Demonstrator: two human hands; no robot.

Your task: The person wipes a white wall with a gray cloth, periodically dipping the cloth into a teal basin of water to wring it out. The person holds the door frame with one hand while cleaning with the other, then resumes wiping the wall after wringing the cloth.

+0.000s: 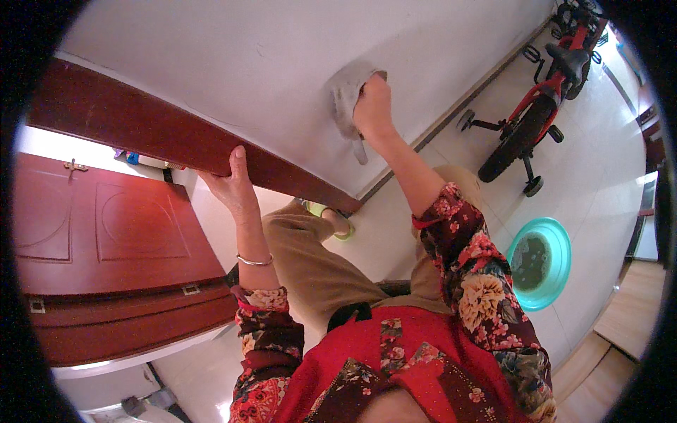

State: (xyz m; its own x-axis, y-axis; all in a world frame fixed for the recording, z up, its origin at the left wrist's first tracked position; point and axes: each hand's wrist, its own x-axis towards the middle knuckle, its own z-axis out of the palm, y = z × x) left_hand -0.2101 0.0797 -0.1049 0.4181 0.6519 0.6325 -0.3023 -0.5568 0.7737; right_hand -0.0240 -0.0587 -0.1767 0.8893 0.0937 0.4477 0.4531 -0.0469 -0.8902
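Note:
My right hand (374,108) presses a wet-looking grey cloth (346,95) against the white wall (211,58). One corner of the cloth hangs down below my fingers, and part of it is hidden by the hand. My left hand (232,185) grips the edge of a dark red-brown wooden door frame (158,124); its thumb lies on the front face, and the other fingers are mostly hidden behind the edge. A few faint scuff lines mark the wall. On the tiled floor to the right stands a turquoise plastic basin (561,264) with murky, sudsy water (531,261) in it.
A red child's bicycle (550,90) with training wheels stands along the wall at upper right. Dark skirting (455,113) runs along the wall's foot. At left is a red-brown wooden cabinet (143,222). Pale wooden furniture (629,306) edges the right side.

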